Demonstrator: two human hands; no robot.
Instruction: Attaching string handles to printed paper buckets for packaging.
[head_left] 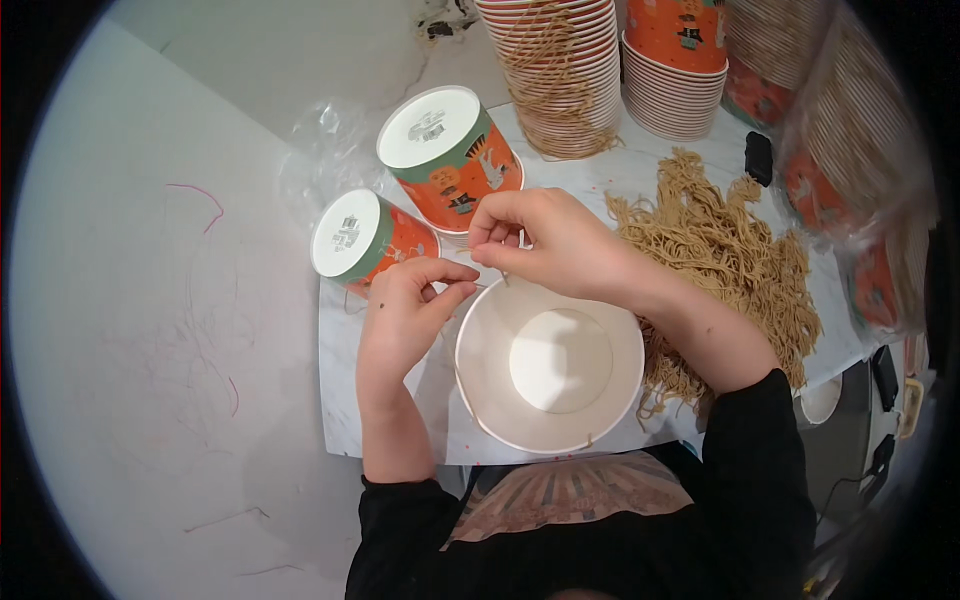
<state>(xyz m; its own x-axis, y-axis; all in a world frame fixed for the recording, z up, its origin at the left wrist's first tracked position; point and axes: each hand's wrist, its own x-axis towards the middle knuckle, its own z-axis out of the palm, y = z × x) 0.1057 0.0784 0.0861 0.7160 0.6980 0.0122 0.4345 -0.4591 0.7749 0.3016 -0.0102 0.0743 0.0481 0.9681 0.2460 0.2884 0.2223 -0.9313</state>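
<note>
A white paper bucket (494,390) stands with its mouth toward me, its inside bare. Thin tan string (461,376) runs along the left part of its rim. My left hand (400,305) pinches thumb and forefinger together at the bucket's upper left edge, on what looks like an end of the string. Just above that edge, my right hand (545,240) is closed too, its fingertips pinching a short bit of thin string. The fingertips of both hands are close together but apart. The exact grip is too small to make out.
Two upside-down orange and green paper buckets (430,115) stand beyond my hands. A big heap of tan strings (735,250) lies to the right. Tall bucket stacks (555,85) rise at the back, some in clear plastic (860,130). A small black object (759,158) lies near them.
</note>
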